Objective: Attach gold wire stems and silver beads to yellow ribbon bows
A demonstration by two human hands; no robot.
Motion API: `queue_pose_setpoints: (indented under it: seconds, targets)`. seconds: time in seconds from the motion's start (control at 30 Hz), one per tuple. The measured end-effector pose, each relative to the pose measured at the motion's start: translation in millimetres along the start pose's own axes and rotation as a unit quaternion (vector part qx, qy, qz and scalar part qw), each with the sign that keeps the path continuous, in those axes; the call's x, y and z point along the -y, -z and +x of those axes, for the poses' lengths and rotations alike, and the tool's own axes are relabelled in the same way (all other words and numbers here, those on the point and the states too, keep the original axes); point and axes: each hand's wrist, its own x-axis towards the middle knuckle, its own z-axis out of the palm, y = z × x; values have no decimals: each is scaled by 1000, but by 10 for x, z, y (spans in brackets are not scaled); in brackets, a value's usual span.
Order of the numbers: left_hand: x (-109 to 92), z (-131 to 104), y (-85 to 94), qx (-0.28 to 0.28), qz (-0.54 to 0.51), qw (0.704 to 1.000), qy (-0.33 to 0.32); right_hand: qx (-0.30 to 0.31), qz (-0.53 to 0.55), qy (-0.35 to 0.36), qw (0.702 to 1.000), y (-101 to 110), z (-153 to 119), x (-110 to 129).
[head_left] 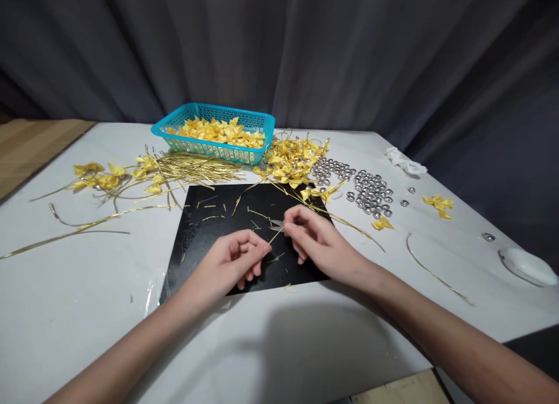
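Over a black board (209, 218), a thin gold cord (276, 236) is stretched between my two hands. My left hand (240, 257) pinches its lower end between thumb and index finger. The upper end is pinched by my right hand (317, 235). Metal blades, apparently of scissors (276, 223), show just left of my right fingertips; the rest is hidden by that hand. Short cord scraps (211, 218) are scattered on the board.
Behind the board stands a blue basket (209, 145) of yellow bows. Gold cords (196, 168), yellow bows (292, 159) and silver beads (371, 191) lie around it. A white tissue (405, 161) and a white object (526, 266) are at right.
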Motion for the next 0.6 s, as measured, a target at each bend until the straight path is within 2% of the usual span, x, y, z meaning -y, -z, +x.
queue_pose_setpoints:
  seconds: [0.17, 0.33, 0.6]
  targets:
    - [20, 22, 99, -4, 76, 996, -56, -93, -78, 1, 993, 274, 108, -10]
    - [46, 26, 188, -9, 160, 985, -70, -154, -188, 8, 970, 436, 129, 6]
    - [56, 40, 289, 5, 202, 976, -86, -187, -304, 27, 934, 576, 152, -36]
